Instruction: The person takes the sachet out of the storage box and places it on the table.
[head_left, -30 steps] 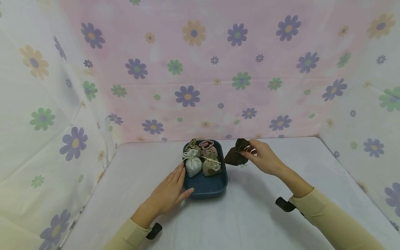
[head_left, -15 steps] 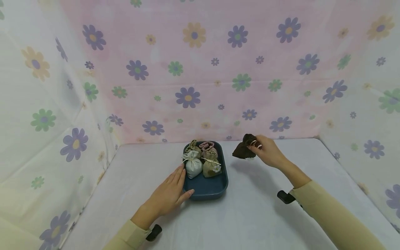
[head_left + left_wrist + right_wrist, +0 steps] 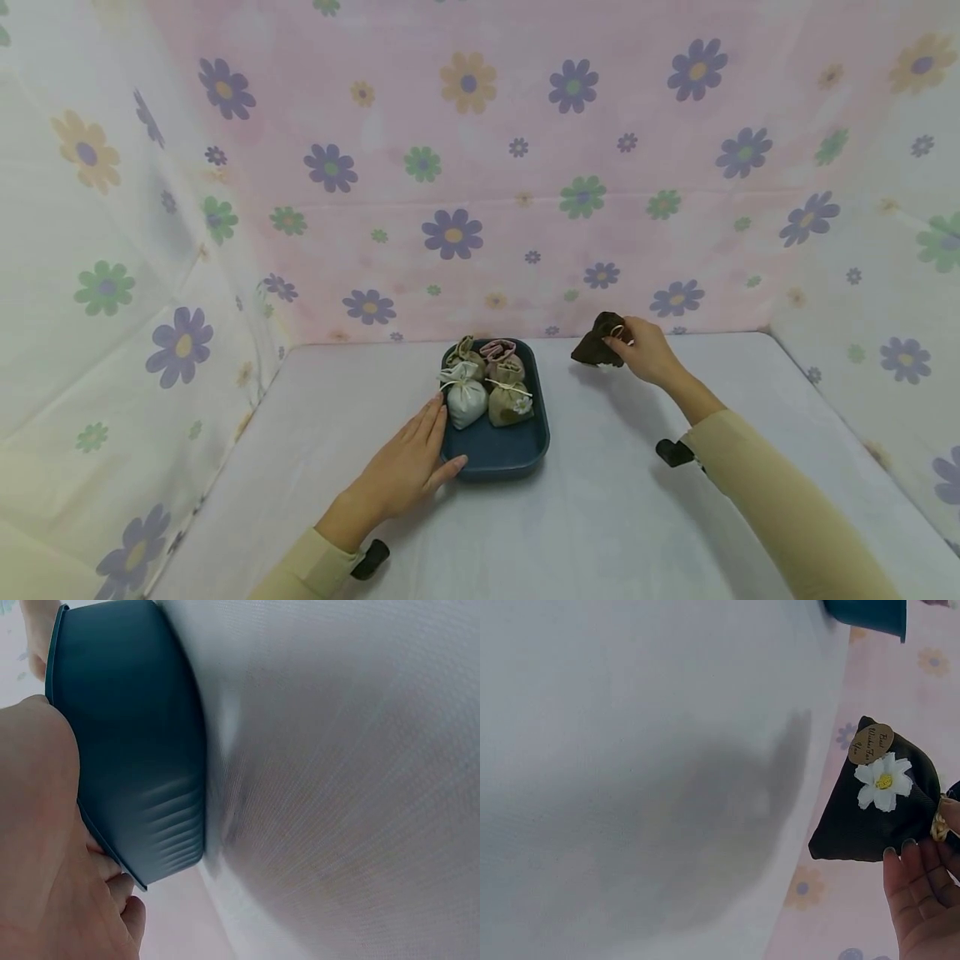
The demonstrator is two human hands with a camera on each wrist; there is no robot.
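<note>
My right hand (image 3: 647, 350) pinches a dark brown drawstring pouch (image 3: 596, 343) by its tied neck, to the right of the blue tray (image 3: 498, 462). In the right wrist view the pouch (image 3: 877, 802) hangs above the white surface and bears a white cloth flower (image 3: 885, 782) and a round tan tag (image 3: 871, 744). My left hand (image 3: 401, 462) rests along the tray's left rim, fingers straight and thumb at the near corner. In the left wrist view that hand (image 3: 45, 832) lies against the rim of the tray (image 3: 131, 735).
Several small pouches stand in the tray's far part: a pale one (image 3: 465, 402), an olive one with a flower (image 3: 510, 402), a pink one (image 3: 498, 350) and a greenish one behind. A white cloth covers the table (image 3: 600, 525). Flowered cloth walls (image 3: 487, 167) enclose it.
My right hand has carried the brown pouch away from the tray's right edge, to the right and toward the back wall. The left hand and the tray have stayed in place.
</note>
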